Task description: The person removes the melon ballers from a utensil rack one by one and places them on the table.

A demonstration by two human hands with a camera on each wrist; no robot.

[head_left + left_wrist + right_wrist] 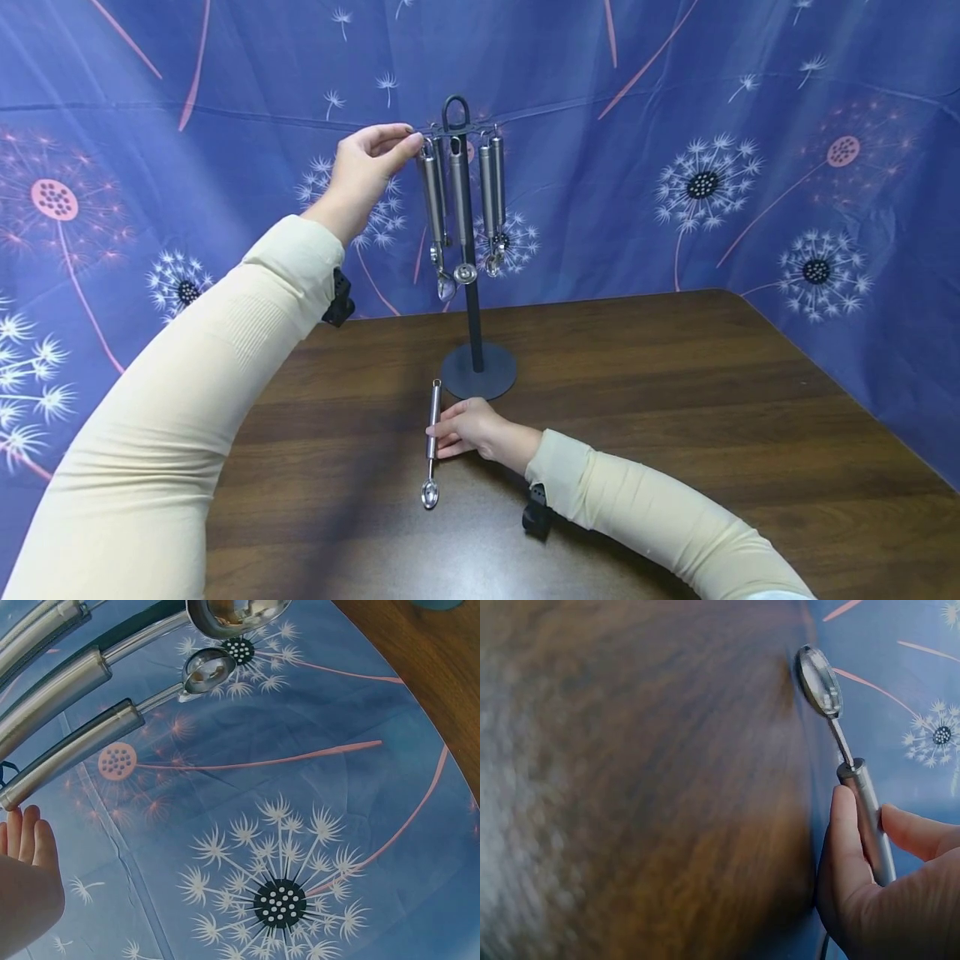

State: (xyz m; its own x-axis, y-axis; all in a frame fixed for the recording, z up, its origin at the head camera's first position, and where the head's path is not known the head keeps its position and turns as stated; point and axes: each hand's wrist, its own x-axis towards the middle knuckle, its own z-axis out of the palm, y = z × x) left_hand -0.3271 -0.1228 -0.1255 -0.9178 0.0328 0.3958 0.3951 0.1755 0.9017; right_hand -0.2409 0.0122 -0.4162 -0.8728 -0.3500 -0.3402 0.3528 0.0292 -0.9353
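A black utensil stand (472, 325) with a loop on top carries several metal scoops (459, 200) on its hooks. At the left of its top my left hand (363, 171) pinches the hook rim, beside the handle end of a hanging scoop (75, 754); the exact contact of the fingertips is hidden. Low over the table, in front of the stand's round base, my right hand (476, 429) grips a metal scoop (866, 814) by its handle, between thumb and fingers. Its oval bowl points toward me in the head view, and the ringed handle end points toward the stand.
The brown wooden table (675, 400) reaches back to a blue cloth backdrop (570, 192) printed with dandelions. The cloth hangs close behind the stand. Hanging scoops crowd around the pole, their bowls well above the base.
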